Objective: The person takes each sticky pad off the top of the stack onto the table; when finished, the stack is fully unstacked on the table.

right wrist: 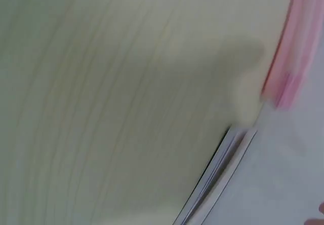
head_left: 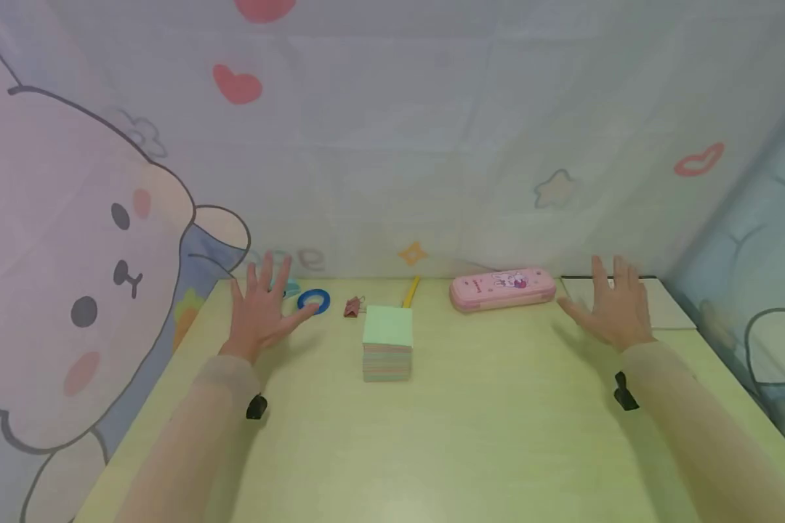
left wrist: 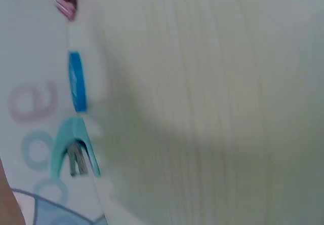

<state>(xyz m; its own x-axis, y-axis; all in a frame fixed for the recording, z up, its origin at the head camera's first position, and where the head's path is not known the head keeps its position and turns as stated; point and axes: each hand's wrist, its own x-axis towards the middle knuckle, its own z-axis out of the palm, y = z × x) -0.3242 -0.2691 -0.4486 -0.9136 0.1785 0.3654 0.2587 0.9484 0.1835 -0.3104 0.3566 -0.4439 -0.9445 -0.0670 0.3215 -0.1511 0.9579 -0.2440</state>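
Two hands hover flat, fingers spread, each grip holding nothing: left hand (head_left: 259,311) centre-left by the blue tape ring (head_left: 314,300), right hand (head_left: 611,309) centre-right by the pink pencil case (head_left: 502,288), above the worktop (head_left: 484,421).

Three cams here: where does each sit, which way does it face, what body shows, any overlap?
Head: worn on the head, looks forward and down at the table; left hand and right hand hover open, both forearms show.
Left wrist: looks down at the blue tape ring, teal stapler and pink binder clip; a sliver of skin at the lower left edge.
Right wrist: looks down at the pink pencil case and white book; no hand plainly visible.
Shared: head view shows them all too.
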